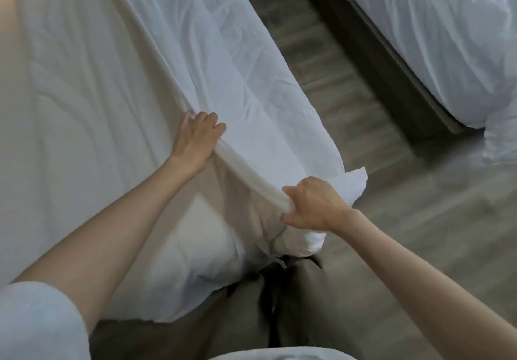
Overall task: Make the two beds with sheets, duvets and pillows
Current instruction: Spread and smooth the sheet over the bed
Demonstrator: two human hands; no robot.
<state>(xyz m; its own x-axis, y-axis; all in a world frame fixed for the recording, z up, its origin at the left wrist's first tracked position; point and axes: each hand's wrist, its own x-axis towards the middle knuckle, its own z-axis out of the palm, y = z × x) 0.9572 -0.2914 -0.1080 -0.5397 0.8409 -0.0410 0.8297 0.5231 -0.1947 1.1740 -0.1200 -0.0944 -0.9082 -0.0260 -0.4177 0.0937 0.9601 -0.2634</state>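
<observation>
At the corner of the near bed (70, 107), whose top is a smooth white cloth surface, a person holds up the edge of a thin, crinkled white sheet (223, 51). The sheet lies along the bed's right side and drapes over that side towards the grey wood-plank floor (349, 121), with one loose corner hanging just beyond the right hand.

The left hand (195, 141) sits on the raised ridge of the sheet's edge, its fingers close together and curled over the fold; the thumb is hidden. The right hand (316, 205) grips the same edge nearer the bed's corner, with bunched cloth pinched between thumb and curled fingers. The edge runs taut between the two hands.

Across the strip of floor stands the second bed (447, 37) on a dark wooden base (372, 51), with rumpled white bedding lying on it. Beige trousers (307, 303) and a white short sleeve (36, 323) show below.
</observation>
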